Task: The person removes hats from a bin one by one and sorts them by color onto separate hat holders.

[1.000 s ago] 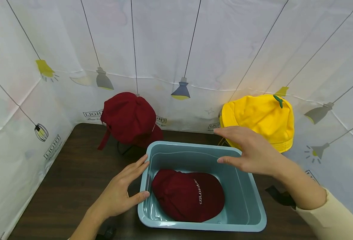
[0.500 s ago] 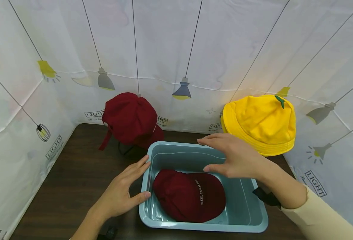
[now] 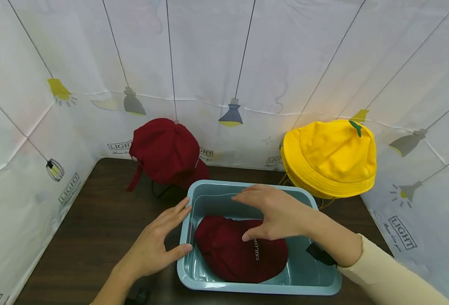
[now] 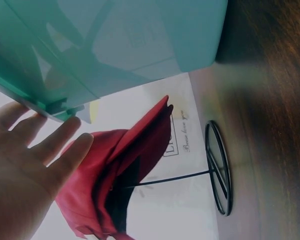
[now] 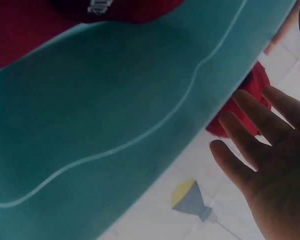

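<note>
A blue-green plastic bin (image 3: 258,289) stands on the dark wooden table, and a dark red baseball cap (image 3: 224,250) with white lettering lies inside it. My left hand (image 3: 153,241) touches the bin's left rim with spread, fairly straight fingers. Over the bin hovers my right hand (image 3: 275,212), its fingers apart and nothing held, partly covering the cap in the head view. The right wrist view also shows that hand (image 5: 270,150) with spread fingers above the bin's wall.
Behind the bin on the left, another dark red cap (image 3: 167,148) hangs on a black wire stand (image 4: 219,167). A yellow bucket hat (image 3: 329,156) with a green sprout sits at the back right. A white printed cloth (image 3: 209,55) walls the table.
My right hand has moved left and toward me, from beside the yellow hat to above the cap in the bin. The left hand has stayed at the rim.
</note>
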`<state>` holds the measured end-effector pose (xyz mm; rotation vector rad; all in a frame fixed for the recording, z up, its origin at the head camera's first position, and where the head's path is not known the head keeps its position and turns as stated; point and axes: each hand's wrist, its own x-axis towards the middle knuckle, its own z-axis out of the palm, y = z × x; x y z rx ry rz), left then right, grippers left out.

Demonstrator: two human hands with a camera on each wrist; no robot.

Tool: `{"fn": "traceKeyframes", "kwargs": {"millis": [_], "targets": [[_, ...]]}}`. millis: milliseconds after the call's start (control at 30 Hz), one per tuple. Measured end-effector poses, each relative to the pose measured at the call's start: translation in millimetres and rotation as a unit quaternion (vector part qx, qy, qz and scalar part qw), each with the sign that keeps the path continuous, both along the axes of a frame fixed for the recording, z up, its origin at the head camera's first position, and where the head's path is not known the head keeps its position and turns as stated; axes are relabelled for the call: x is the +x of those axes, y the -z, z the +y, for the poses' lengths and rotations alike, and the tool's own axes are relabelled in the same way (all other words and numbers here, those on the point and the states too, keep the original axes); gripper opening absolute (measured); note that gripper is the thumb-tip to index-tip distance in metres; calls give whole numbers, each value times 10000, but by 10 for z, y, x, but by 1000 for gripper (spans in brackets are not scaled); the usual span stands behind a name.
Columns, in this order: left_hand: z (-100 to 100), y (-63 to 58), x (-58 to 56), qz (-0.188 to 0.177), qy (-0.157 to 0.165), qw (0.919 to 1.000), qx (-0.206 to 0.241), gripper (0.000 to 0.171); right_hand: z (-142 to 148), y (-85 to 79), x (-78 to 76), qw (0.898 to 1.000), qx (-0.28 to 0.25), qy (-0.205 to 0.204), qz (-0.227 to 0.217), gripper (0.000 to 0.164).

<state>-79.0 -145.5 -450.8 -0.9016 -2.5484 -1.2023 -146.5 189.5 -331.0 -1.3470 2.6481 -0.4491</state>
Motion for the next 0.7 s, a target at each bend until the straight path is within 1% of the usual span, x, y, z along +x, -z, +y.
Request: {"fn": "traceKeyframes", "kwargs": {"millis": [100,233,400,500,700], "targets": [[3,4,11,-26,-2,10000,18,79,-36,65,20,9999,111,-57,-101,79],[2,4,15,-15,27,10000,13,79,-87,126,37,9994,273,-107,-207,84],[-20,-12,4,94,2,10000,-15,80,-184,214,7,9984,466,-267,-202,91],[-22,-27,-4,115,19,9999,-31,80,-224,274,2,9975,593,-269,-262,93],[-5,-27,2,58,52,10000,-16,79,-274,407,22,9957,802,-342,-319,95]]}}
